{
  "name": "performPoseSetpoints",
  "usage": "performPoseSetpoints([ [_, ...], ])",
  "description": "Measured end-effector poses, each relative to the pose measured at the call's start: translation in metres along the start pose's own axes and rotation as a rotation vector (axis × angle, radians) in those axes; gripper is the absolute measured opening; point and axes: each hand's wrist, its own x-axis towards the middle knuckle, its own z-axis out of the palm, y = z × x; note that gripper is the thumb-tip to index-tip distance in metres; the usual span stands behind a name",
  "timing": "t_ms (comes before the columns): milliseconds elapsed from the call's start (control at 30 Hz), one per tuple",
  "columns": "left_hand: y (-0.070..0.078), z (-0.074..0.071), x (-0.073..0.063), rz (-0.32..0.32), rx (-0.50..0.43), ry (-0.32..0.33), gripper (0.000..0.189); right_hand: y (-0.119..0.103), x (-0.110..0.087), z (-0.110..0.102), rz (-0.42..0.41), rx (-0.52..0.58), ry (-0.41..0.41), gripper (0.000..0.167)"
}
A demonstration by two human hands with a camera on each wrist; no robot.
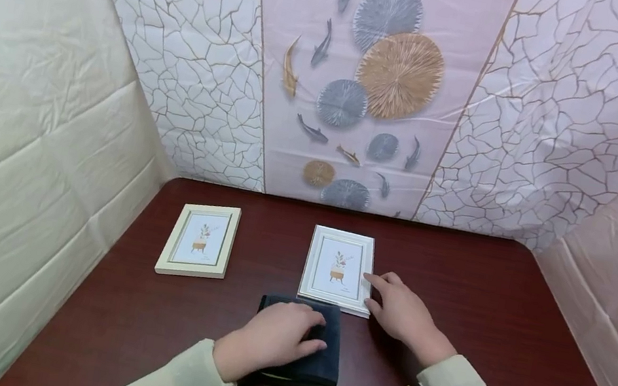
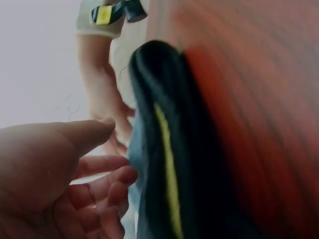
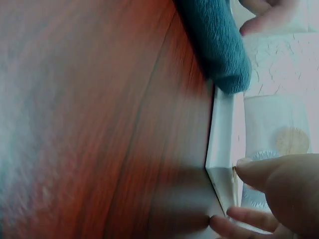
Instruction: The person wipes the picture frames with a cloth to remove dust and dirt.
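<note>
A white picture frame (image 1: 309, 265) lies face up at the back centre of the table, its picture showing a potted plant. At its right edge is my right hand (image 1: 403, 310), fingers and thumb apart. In the right wrist view, the thumb is at the corner of the frame (image 3: 222, 134) and the fingers reach along its side. Just in front of the frame lies a folded dark cloth (image 1: 325, 354) with a yellow line in its fold. My left hand (image 1: 273, 338) is over the cloth, fingers loosely bent; the left wrist view has its fingertips right at the cloth (image 2: 152, 129).
Further left on the dark red table (image 1: 445, 265) lies a cream picture frame (image 1: 170, 251) with a similar plant picture. A patterned fabric backdrop (image 1: 213, 66) stands behind the table, and pale fabric walls (image 1: 33, 137) enclose both sides.
</note>
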Motion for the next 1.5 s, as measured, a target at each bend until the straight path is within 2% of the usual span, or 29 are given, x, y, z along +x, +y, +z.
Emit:
performPoseSetpoints([
  [200,0.008,0.014,0.011,0.046,-0.017,-0.092,0.049,0.009,0.005,0.003,-0.043,0.006,-0.03,0.053],
  [300,0.011,0.021,0.017,0.045,0.028,-0.099,0.046,0.009,0.005,0.001,-0.042,0.004,-0.052,0.053],
  [400,0.011,0.025,0.02,0.043,0.09,-0.081,0.033,0.008,0.006,0.0,-0.025,-0.011,-0.075,0.054],
  [500,0.01,0.026,0.021,0.041,0.113,-0.049,0.017,0.007,0.006,-0.002,-0.007,-0.037,-0.08,0.054],
  [567,0.005,0.027,0.018,0.04,0.116,-0.02,0.013,0.006,0.007,-0.002,-0.003,-0.049,-0.079,0.054],
  [733,-0.014,0.021,0.007,0.008,0.134,0.068,0.027,0.005,0.007,-0.003,-0.011,-0.065,-0.078,0.055],
  [833,-0.027,0.013,0.0,-0.027,0.132,0.113,0.031,0.004,0.007,-0.004,-0.012,-0.071,-0.079,0.054],
  [967,-0.041,-0.003,-0.004,-0.043,0.128,0.18,0.016,0.003,0.007,-0.004,-0.005,-0.08,-0.083,0.054],
  [1033,-0.045,-0.011,-0.004,-0.059,0.137,0.223,0.009,0.004,0.007,-0.003,-0.004,-0.086,-0.085,0.054],
  [1133,-0.049,-0.022,0.001,-0.093,0.181,0.268,0.01,0.005,0.007,-0.001,-0.006,-0.088,-0.082,0.054],
  [1233,-0.051,-0.024,0.007,-0.104,0.234,0.258,0.016,0.006,0.007,0.001,-0.011,-0.091,-0.075,0.054],
  [1333,-0.05,-0.02,0.013,-0.066,0.262,0.212,0.023,0.006,0.007,0.002,-0.013,-0.092,-0.069,0.054],
  [1433,-0.047,-0.015,0.015,-0.041,0.236,0.175,0.033,0.006,0.006,0.001,-0.013,-0.096,-0.065,0.053],
  [1500,-0.046,-0.011,0.016,-0.047,0.214,0.172,0.04,0.005,0.005,0.0,-0.017,-0.1,-0.064,0.053],
])
